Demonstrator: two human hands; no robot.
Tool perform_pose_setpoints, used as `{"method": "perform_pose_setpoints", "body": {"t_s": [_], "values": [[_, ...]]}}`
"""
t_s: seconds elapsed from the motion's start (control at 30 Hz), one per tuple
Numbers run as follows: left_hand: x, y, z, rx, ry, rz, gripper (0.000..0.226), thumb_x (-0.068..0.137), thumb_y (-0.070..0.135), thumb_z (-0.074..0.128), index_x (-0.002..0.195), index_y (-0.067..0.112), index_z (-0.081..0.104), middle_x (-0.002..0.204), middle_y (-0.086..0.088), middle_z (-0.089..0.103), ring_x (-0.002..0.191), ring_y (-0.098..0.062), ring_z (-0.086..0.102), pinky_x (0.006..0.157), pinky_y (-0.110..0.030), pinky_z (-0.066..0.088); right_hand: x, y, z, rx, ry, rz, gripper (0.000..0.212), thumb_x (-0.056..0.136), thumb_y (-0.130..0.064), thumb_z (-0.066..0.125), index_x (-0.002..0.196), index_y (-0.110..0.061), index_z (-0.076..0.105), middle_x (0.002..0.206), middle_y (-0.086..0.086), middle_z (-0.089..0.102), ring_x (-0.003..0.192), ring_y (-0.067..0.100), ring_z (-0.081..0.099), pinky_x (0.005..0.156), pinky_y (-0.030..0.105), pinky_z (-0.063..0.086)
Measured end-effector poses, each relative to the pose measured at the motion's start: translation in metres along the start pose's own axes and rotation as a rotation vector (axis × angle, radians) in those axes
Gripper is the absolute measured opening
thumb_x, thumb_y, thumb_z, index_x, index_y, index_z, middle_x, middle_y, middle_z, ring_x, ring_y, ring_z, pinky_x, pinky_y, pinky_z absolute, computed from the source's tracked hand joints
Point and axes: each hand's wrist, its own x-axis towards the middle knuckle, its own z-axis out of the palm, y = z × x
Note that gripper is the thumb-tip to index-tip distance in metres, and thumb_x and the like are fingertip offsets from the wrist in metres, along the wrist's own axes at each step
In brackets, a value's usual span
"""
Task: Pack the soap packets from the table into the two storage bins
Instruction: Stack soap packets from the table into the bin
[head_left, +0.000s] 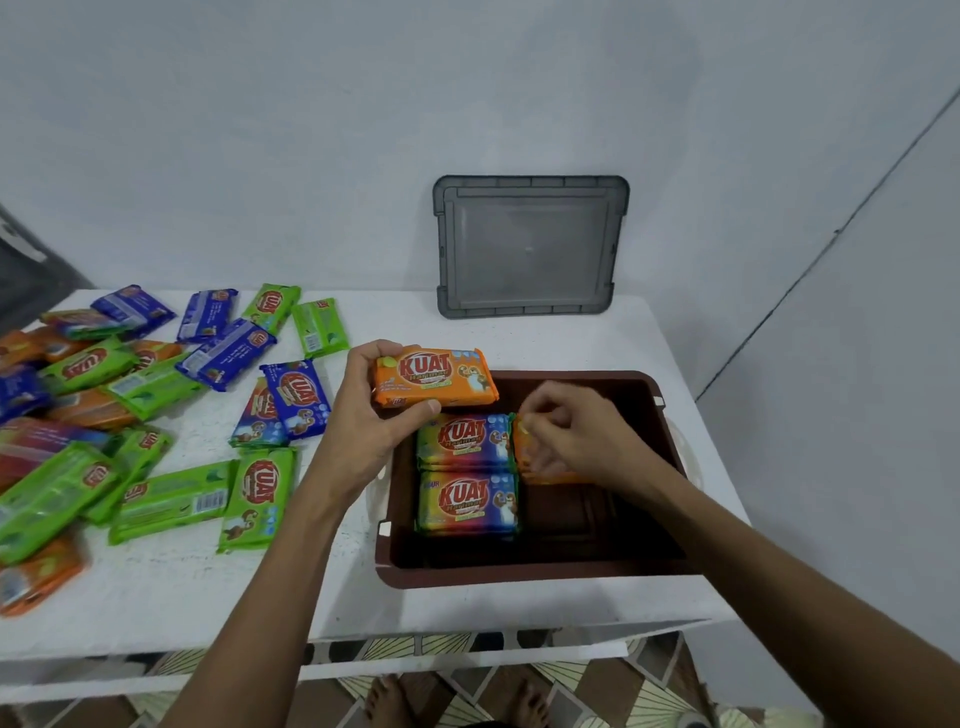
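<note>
We see left hand (363, 415) clamped on orange packet (436, 376), long axis left-right, above far-left corner of brown bin (519, 574). Right hand (571, 436), blurred, pinches second orange packet (540, 475) inside bin.

Both bare forearms stretch from the lower edge toward the brown bin (524, 574). The left hand (371, 415) is at the bin's far left corner, its back facing up. It grips an orange soap packet (436, 376), thumb along the near edge and fingers curled over the far end. The right hand (576, 441), slightly blurred, is inside the bin near the middle, fingers curled down and pinching a second orange packet (545, 475).
</note>
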Motion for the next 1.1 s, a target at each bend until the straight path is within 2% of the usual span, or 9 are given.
{"method": "perform_pose_setpoints", "body": {"t_s": [0.13, 0.23, 0.33, 0.43, 0.53, 0.6, 0.7, 0.93, 1.1], "values": [[-0.001, 0.006, 0.011, -0.054, -0.085, 0.001, 0.054, 0.072, 0.016, 0.075, 0.116, 0.028, 0.046, 0.122, 0.005, 0.059, 0.111, -0.013, 0.061, 0.08, -0.028, 0.057, 0.003, -0.009, -0.005, 0.474, 0.023, -0.037, 0.031, 0.096, -0.024, 0.059, 0.127, -0.025, 0.053, 0.11, 0.013, 0.068, 0.093, 0.025, 0.072, 0.083, 0.042, 0.06], [0.0, 0.005, 0.018, 0.013, -0.153, 0.015, 0.057, 0.072, 0.02, 0.077, 0.119, 0.027, 0.044, 0.127, 0.002, 0.058, 0.115, -0.016, 0.059, 0.086, -0.035, 0.057, 0.005, -0.012, -0.002, 0.774, -0.057, -0.011, 0.031, 0.095, -0.013, 0.06, 0.126, -0.013, 0.059, 0.117, 0.016, 0.064, 0.103, 0.033, 0.069, 0.084, 0.038, 0.059], [0.002, 0.002, 0.019, 0.169, -0.198, 0.052, 0.063, 0.072, 0.031, 0.082, 0.121, 0.034, 0.042, 0.123, 0.008, 0.057, 0.113, -0.011, 0.059, 0.088, -0.035, 0.056, 0.003, -0.009, -0.007, 0.826, -0.042, -0.015, 0.028, 0.093, -0.004, 0.059, 0.121, -0.006, 0.063, 0.115, 0.015, 0.064, 0.103, 0.027, 0.068, 0.077, 0.03, 0.059], [0.005, 0.001, 0.015, 0.38, -0.205, 0.11, 0.067, 0.071, 0.045, 0.08, 0.126, 0.042, 0.041, 0.123, 0.024, 0.055, 0.114, 0.007, 0.052, 0.091, -0.017, 0.045, -0.001, -0.002, -0.02, 0.733, -0.003, -0.036, 0.029, 0.091, -0.004, 0.061, 0.12, -0.005, 0.063, 0.114, 0.017, 0.067, 0.102, 0.027, 0.069, 0.08, 0.036, 0.06], [0.006, -0.004, 0.009, 0.548, -0.152, 0.176, 0.058, 0.078, 0.047, 0.074, 0.127, 0.036, 0.047, 0.126, 0.02, 0.054, 0.114, 0.016, 0.045, 0.084, -0.001, 0.035, -0.005, 0.01, -0.034, 0.59, 0.071, -0.008, 0.025, 0.091, -0.004, 0.062, 0.116, -0.008, 0.065, 0.112, 0.015, 0.069, 0.102, 0.027, 0.07, 0.08, 0.039, 0.061], [0.007, -0.011, 0.006, 0.629, -0.099, 0.24, 0.046, 0.082, 0.049, 0.067, 0.123, 0.033, 0.052, 0.125, 0.014, 0.055, 0.114, 0.008, 0.047, 0.091, -0.01, 0.038, -0.008, 0.018, -0.042, 0.494, 0.099, 0.011, 0.022, 0.092, -0.004, 0.062, 0.113, -0.012, 0.067, 0.11, 0.013, 0.069, 0.1, 0.025, 0.07, 0.077, 0.036, 0.06], [0.009, -0.021, 0.002, 0.705, -0.038, 0.284, 0.038, 0.082, 0.046, 0.059, 0.117, 0.031, 0.057, 0.124, 0.015, 0.051, 0.116, -0.004, 0.046, 0.099, -0.034, 0.043, -0.012, 0.03, -0.047, 0.337, 0.14, 0.039, 0.022, 0.094, -0.005, 0.059, 0.111, -0.017, 0.066, 0.109, 0.01, 0.068, 0.096, 0.021, 0.07, 0.072, 0.029, 0.058], [0.01, -0.033, 0.001, 0.777, -0.016, 0.314, 0.034, 0.084, 0.041, 0.057, 0.114, 0.026, 0.062, 0.128, 0.009, 0.052, 0.116, -0.001, 0.04, 0.098, -0.033, 0.04, -0.007, 0.046, -0.036, 0.14, 0.25, 0.129, 0.021, 0.097, -0.012, 0.056, 0.115, -0.022, 0.063, 0.112, 0.01, 0.064, 0.09, 0.019, 0.07, 0.075, 0.037, 0.062], [0.009, -0.034, 0.0, 0.811, -0.028, 0.313, 0.031, 0.085, 0.038, 0.059, 0.113, 0.025, 0.062, 0.13, 0.006, 0.053, 0.119, -0.005, 0.042, 0.099, -0.034, 0.038, -0.006, 0.045, -0.03, -0.185, 0.286, 0.103, 0.039, 0.088, -0.028, 0.07, 0.125, -0.02, 0.058, 0.114, -0.001, 0.061, 0.091, 0.011, 0.062, 0.064, 0.013, 0.05]]}}
